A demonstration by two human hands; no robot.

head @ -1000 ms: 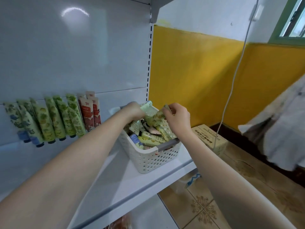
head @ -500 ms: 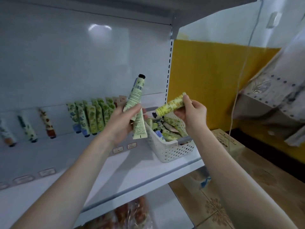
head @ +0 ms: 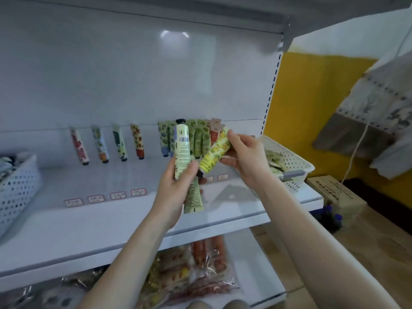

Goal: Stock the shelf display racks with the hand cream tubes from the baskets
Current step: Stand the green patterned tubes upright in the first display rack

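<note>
— White shelving fills the view, its back panel [head: 111, 74] bare higher up, with a yellow wall [head: 301, 97] off to the right.

— And lower down?

— One shelf board [head: 100, 221] carries two white perforated baskets. The right basket [head: 292, 152] sits by the upright with loose tubes inside. The left basket [head: 17, 188] is cut off by the frame edge.

— Where is the stock already hung?

— The hanging tubes [head: 120, 143] run along the back, caps down: four spaced apart, then a tight green bunch [head: 200, 139] just behind the hands.

— The hands themselves?

— Both are closed around tubes, held up in front of that bunch. The left hand [head: 176, 188] grips two: a pale tube [head: 182, 148] standing upright with its black cap on top, and a second tube [head: 193, 198] pointing down below the palm. The right hand [head: 243, 157] pinches a yellow tube [head: 215, 152], tilted, its dark cap low and close against the left thumb.

— Anything smaller?

— Price labels [head: 95, 199] lie on the board beneath the hung tubes.
</note>
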